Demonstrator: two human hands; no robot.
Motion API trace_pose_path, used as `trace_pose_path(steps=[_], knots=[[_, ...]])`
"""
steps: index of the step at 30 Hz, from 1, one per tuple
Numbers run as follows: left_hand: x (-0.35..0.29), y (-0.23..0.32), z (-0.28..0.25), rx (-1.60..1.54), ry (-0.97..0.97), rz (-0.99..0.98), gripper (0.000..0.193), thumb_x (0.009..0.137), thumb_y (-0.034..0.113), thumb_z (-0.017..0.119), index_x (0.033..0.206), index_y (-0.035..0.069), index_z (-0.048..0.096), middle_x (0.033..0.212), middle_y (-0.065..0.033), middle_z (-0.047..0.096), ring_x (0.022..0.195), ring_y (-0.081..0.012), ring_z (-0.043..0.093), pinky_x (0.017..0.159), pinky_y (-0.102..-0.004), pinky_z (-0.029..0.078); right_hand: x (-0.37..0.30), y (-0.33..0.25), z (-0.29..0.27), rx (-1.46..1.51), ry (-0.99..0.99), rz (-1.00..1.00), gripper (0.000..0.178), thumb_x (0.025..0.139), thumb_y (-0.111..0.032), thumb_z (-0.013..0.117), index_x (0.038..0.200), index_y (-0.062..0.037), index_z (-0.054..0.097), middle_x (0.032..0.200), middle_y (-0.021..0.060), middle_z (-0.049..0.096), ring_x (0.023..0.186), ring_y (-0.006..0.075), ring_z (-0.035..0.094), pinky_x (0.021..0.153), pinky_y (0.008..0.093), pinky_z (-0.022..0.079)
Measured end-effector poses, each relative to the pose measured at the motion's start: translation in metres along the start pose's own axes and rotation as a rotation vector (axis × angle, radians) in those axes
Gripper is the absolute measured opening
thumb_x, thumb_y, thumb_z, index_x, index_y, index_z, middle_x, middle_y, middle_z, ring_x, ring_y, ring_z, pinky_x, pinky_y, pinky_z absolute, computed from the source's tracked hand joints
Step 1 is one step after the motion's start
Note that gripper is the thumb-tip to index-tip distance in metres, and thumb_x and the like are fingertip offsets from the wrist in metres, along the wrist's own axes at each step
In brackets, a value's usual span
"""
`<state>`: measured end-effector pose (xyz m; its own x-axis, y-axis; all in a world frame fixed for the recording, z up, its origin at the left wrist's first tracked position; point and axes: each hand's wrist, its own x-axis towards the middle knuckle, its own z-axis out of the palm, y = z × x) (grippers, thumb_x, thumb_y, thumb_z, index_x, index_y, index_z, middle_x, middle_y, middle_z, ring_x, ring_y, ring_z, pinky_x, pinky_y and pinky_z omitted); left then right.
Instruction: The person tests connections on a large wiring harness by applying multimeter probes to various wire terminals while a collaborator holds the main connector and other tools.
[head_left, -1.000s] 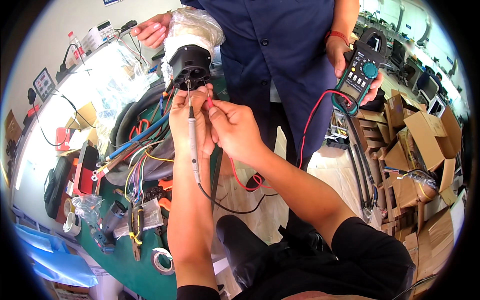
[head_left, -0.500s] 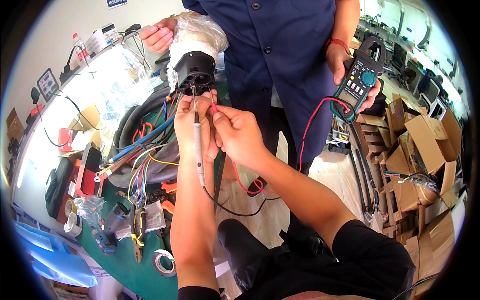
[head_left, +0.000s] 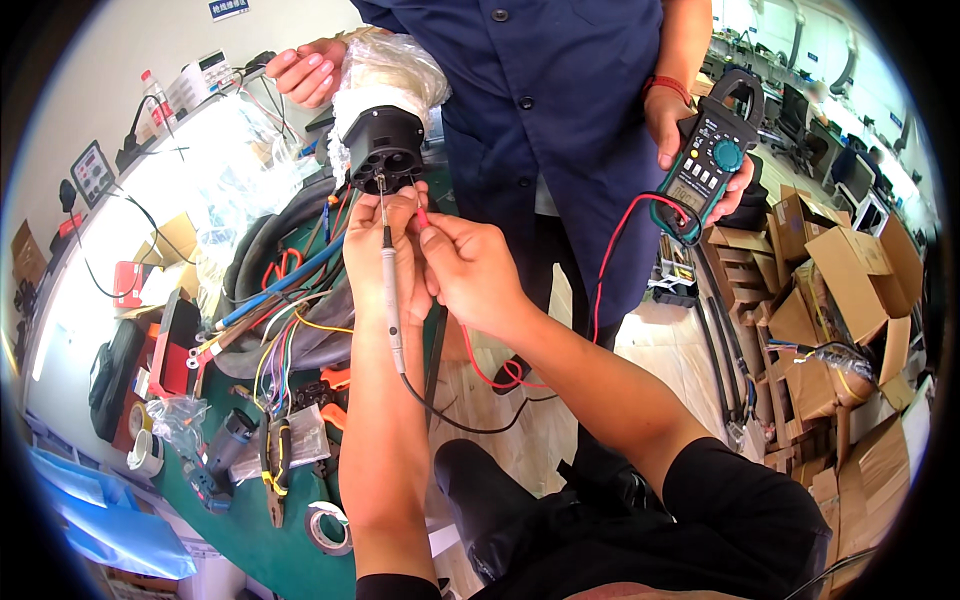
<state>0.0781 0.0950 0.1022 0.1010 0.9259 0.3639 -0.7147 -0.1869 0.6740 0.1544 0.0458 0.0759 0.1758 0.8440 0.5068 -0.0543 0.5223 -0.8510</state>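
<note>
My left hand (head_left: 372, 250) grips a grey test probe (head_left: 390, 290) with a black lead, its tip in a hole of a round black multi-pin connector (head_left: 385, 148). My right hand (head_left: 470, 268) pinches a red test probe (head_left: 421, 212) whose tip points at the same connector face. The red lead (head_left: 610, 240) runs to a green and black clamp meter (head_left: 705, 165). A person in a dark blue work shirt (head_left: 560, 120) stands opposite, one hand (head_left: 700, 130) holding the meter and the other hand (head_left: 305, 72) on the connector's plastic-wrapped back.
A green workbench (head_left: 240, 530) on the left carries a thick black cable with coloured wires (head_left: 270, 320), pliers (head_left: 275, 465), tape rolls (head_left: 328, 528) and a clear plastic bag (head_left: 235, 170). Open cardboard boxes (head_left: 850, 290) are piled on the right. Wooden floor lies below.
Both my hands have risen with the probes towards the connector; the probe tips now sit at its face. The other person's meter hand has barely shifted.
</note>
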Motion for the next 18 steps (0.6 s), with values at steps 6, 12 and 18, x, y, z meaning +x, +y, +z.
trace_pose_path(steps=[6, 12, 18], knots=[[0.0004, -0.0005, -0.0012, 0.001, -0.001, -0.003, 0.019, 0.081, -0.004, 0.061, 0.096, -0.001, 0.051, 0.087, -0.0126, 0.063, 0.073, -0.014, 0.057, 0.068, -0.0237, 0.048, 0.0006, 0.0016, -0.0012, -0.002, -0.011, 0.012, 0.024, 0.097, -0.012, 0.044, 0.096, 0.0023, 0.063, 0.055, 0.0019, 0.053, 0.046, 0.0067, 0.047, 0.044, 0.0238, 0.038], [-0.0003, -0.0002, 0.0003, 0.007, 0.014, -0.016, 0.02, 0.081, -0.003, 0.061, 0.098, -0.001, 0.05, 0.088, -0.0123, 0.063, 0.073, -0.0138, 0.058, 0.067, -0.0239, 0.048, 0.0006, 0.0022, -0.0021, -0.013, 0.001, 0.018, 0.024, 0.094, -0.012, 0.045, 0.098, 0.0003, 0.065, 0.055, 0.0041, 0.056, 0.048, 0.0095, 0.052, 0.046, 0.0271, 0.041], [-0.0008, 0.0006, -0.0002, 0.011, 0.002, -0.008, 0.021, 0.081, -0.003, 0.061, 0.099, 0.0, 0.05, 0.089, -0.0128, 0.063, 0.073, -0.0139, 0.058, 0.066, -0.0241, 0.048, 0.0005, 0.0012, -0.0014, -0.019, 0.003, 0.027, 0.024, 0.095, -0.013, 0.046, 0.099, -0.0001, 0.065, 0.055, 0.0039, 0.056, 0.048, 0.0093, 0.052, 0.046, 0.0268, 0.041]])
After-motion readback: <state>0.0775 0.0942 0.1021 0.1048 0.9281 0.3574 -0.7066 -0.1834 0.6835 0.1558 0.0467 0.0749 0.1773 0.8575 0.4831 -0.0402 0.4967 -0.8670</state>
